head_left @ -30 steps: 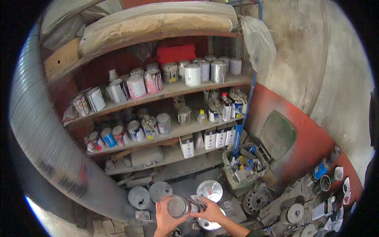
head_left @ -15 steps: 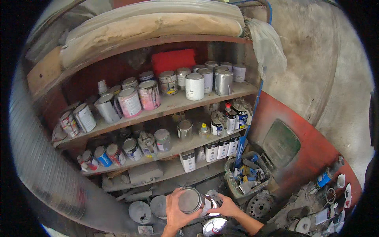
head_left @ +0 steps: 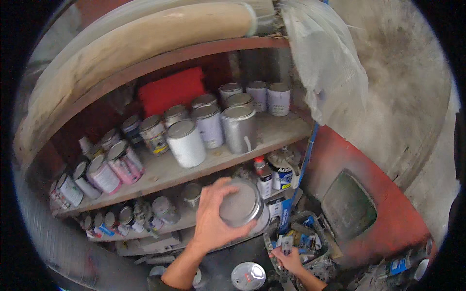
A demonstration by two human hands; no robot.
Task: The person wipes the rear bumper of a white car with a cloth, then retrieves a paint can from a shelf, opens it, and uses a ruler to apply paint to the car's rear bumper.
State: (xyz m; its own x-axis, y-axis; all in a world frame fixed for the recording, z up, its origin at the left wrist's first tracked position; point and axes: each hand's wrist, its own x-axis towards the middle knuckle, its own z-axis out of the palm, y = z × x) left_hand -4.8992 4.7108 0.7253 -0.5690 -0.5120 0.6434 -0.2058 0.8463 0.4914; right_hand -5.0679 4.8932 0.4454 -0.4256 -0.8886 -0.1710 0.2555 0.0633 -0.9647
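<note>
Left hand [head_left: 213, 218] grips a lidded metal can [head_left: 240, 203] round its side, lid tilted toward the viewer, below the upper shelf [head_left: 272, 138]; the right hand [head_left: 291, 262], lower and well apart rightward, holds a small, blurred greyish item [head_left: 286, 243].

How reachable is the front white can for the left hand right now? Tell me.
Probably not as things stand: the left hand is taken up with a grey-lidded can. Nothing seems to stand before the front white can, so the way itself looks free.
</note>
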